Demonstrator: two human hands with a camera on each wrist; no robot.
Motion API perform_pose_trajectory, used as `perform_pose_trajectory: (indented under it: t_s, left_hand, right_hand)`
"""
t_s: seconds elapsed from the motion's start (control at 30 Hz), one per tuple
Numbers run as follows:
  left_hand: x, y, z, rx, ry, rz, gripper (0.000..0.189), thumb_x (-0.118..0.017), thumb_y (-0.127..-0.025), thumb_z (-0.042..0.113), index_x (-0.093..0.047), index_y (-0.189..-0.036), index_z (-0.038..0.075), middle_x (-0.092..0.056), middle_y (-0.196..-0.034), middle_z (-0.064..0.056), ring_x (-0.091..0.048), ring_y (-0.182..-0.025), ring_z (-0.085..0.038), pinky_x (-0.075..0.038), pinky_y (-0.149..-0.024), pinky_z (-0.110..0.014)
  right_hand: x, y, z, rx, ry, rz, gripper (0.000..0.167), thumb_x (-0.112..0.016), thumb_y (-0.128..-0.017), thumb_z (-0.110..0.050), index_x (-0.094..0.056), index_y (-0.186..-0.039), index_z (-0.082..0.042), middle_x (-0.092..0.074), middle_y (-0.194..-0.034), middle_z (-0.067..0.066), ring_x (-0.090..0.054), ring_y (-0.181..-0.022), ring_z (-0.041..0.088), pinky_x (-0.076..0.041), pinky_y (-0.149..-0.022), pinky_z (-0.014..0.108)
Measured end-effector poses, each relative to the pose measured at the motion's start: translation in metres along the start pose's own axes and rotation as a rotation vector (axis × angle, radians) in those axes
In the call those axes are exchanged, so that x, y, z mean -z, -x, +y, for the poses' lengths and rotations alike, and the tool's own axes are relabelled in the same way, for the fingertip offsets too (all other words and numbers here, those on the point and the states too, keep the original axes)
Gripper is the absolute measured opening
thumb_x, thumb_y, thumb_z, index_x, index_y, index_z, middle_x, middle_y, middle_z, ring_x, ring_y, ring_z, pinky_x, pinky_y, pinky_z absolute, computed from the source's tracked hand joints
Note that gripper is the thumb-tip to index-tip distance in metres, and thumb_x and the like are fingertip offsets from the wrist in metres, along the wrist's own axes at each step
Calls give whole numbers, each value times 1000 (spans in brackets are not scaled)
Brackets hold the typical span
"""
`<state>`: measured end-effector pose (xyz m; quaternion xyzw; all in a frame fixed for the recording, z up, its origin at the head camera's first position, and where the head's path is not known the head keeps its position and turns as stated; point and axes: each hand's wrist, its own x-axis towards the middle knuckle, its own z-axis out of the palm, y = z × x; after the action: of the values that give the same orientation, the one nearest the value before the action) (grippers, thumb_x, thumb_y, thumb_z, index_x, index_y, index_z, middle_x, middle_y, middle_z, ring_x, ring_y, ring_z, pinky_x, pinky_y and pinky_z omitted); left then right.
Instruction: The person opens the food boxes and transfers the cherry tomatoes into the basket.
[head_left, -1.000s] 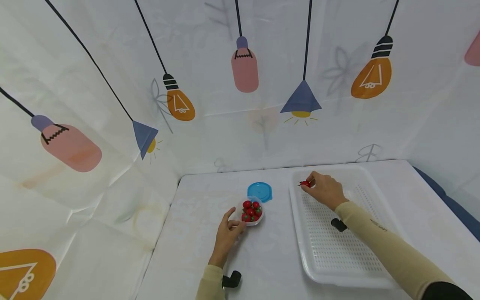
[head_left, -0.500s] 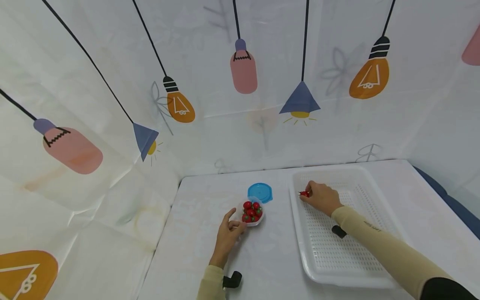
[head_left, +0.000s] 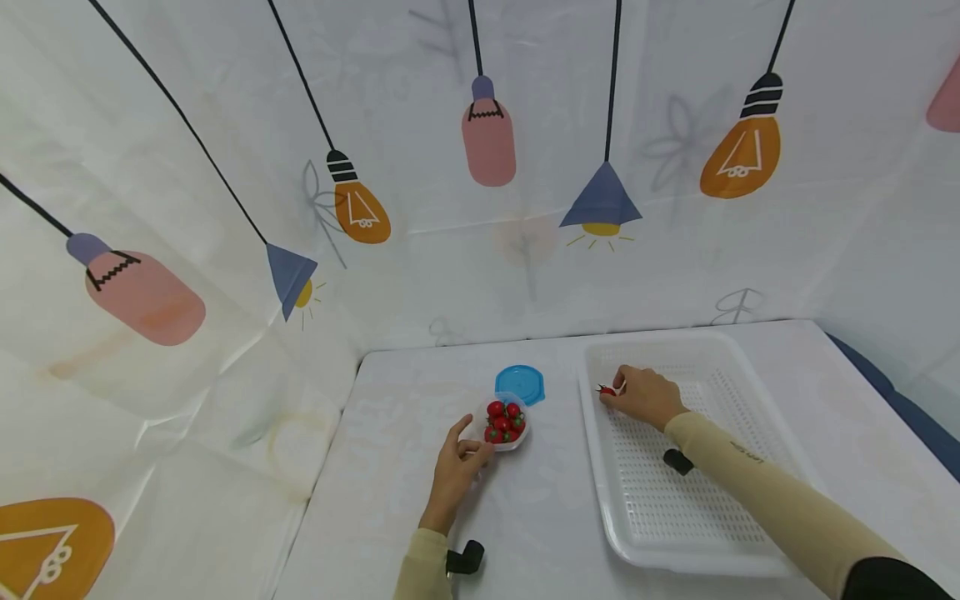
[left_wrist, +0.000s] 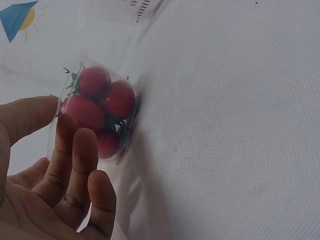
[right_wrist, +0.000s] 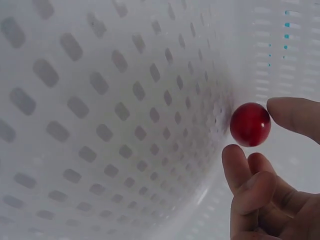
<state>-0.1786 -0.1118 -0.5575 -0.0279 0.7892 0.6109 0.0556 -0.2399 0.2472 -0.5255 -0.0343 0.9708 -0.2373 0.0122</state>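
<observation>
A clear plastic container (head_left: 477, 432) of small red cherry tomatoes (head_left: 501, 425) stands on the table, in the left part. My left hand (head_left: 453, 471) holds its near left side, with the thumb and a finger at the wall; in the left wrist view the other fingers (left_wrist: 85, 150) curl beside it. Inside the white perforated tray (head_left: 600, 500), towards its far left side, one cherry tomato (right_wrist: 250, 125) lies at the bottom. My right hand (head_left: 643, 397) is around this tomato: the thumb touches its edge, while the fingers (right_wrist: 245, 180) stand slightly apart from it.
A round blue lid (head_left: 520, 383) lies just behind the container. The tray's raised rim (head_left: 588, 433) lies to the right of the container. A white printed curtain (head_left: 525, 275) closes off the back and left of the table.
My right hand has lowered into the tray with the cherry tomato, and its fingers have loosened around it. The left hand and container have stayed in place.
</observation>
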Motion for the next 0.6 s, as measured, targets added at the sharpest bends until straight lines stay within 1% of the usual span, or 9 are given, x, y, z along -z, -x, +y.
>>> perform_pose_trajectory:
  t_s: [0.23,0.4,0.5,0.6]
  left_hand:
    - [0,2,-1,-10,5,-2,71,-73,-94,28,-39,-155,14,-69,-95,-5,-67,-85,-22,-50,-72,-33]
    - [0,2,0,-10,13,-4,72,-72,-95,26,-36,-156,12,-69,-96,-5,-68,-89,-28,-51,-74,-36]
    - [0,5,9,-4,20,-8,70,-70,-97,22,-36,-156,9,-69,-96,-6,-67,-92,-33,-52,-76,-41]
    - [2,12,26,-7,21,-15,67,-69,-97,18,-37,-155,6,-69,-96,-10,-67,-93,-37,-52,-78,-44]
  right_hand:
    - [6,0,-2,-18,-48,-14,40,-71,-89,-48,-64,-100,-9,-73,-94,5,-62,-69,17,-46,-54,36]
    - [14,-4,-8,4,-94,41,39,-68,-92,-45,-65,-105,-8,-73,-96,7,-64,-70,18,-48,-54,36]
    - [20,-8,-14,16,-106,93,38,-66,-93,-45,-65,-108,-10,-74,-99,6,-64,-70,16,-48,-54,35]
    - [26,-10,-23,34,-125,143,37,-64,-95,-44,-64,-112,-11,-74,-104,6,-63,-68,16,-46,-52,34]
